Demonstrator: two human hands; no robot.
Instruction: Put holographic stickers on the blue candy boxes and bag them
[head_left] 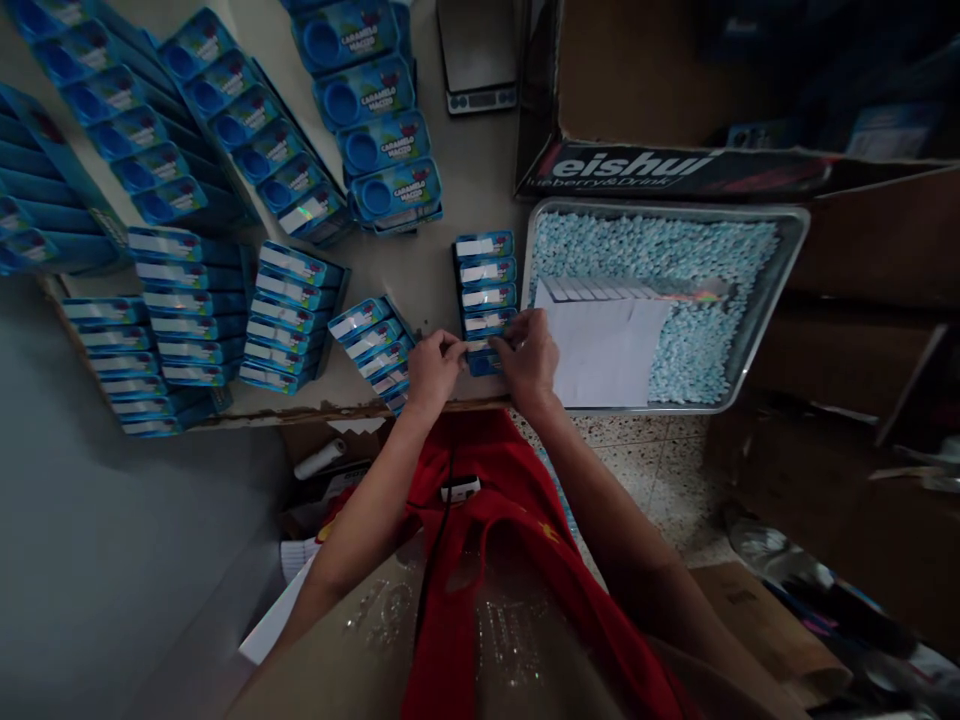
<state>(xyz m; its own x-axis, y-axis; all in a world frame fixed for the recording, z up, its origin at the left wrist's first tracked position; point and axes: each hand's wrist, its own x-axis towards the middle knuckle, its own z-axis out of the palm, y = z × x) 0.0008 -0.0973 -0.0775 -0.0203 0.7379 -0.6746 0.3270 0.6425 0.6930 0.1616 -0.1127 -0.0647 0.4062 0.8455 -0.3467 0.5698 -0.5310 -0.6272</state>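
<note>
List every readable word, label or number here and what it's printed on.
"CARAMELO MACIZO": on the blue packs stacked at the top.
"eishui", cut off at its start: on the cardboard box flap.
Small line under it: blurred, roughly "blueberry drink".
Scale display: unreadable.
White labels on the small blue boxes by the hands: too small.

Boxes [485,290] left of tray [780,300]

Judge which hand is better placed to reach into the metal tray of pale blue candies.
Right, most likely. The right hand rests on the near end of the short row of blue boxes, right beside the metal tray. The left hand sits on the row's far side from the tray.
</note>
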